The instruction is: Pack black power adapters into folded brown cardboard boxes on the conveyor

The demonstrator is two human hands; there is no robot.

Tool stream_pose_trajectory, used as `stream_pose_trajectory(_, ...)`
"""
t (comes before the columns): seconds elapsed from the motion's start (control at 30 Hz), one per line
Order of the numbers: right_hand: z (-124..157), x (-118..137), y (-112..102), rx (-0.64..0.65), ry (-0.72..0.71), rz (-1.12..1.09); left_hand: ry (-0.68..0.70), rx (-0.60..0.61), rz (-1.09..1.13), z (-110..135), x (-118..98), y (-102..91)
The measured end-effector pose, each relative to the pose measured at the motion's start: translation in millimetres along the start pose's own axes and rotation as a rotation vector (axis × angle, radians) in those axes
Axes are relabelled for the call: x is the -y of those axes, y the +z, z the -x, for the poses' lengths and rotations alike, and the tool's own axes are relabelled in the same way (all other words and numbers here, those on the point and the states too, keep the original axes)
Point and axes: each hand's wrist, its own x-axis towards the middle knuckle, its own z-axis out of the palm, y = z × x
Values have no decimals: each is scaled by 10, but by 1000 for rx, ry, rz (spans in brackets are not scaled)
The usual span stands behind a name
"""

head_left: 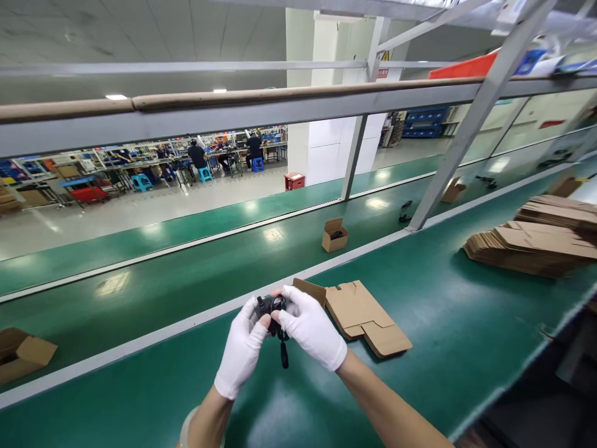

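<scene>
At the lower centre of the frame, the white-gloved left hand and right hand grip a black cabled device, its one end hanging down over the green worktop. Behind them, near the centre, an open carton holds a black item, while a second carton at the lower left edge contains something dark, which I cannot tell clearly. Just right of the hands lie flattened cartons, and a stack of folded cardboard rests at the right edge.

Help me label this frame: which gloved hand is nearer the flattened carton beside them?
Right. The right hand is beside the flattened carton; the left hand is farther away, across the black cable.
</scene>
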Motion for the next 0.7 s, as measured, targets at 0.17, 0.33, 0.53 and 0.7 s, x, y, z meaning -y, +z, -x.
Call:
stream_pose_trajectory(0.17, 31, -53, -111, -87, -33, -64, 53, 50, -132, -88, 80, 40)
stream_pose_trajectory(0.33, -109, -238, -429, -367, -154, 21, 30, -70, -261, -465, 634, -4)
stream_pose_trajectory(0.53, -276, -525, -663, -192, -54, 870, -54, 10, -353, -803, 1258, 140)
stream_pose_trajectory(0.7, -409, -531, -562, 239, 149, 1309, -61, 48, -366, -835, 1443, 184)
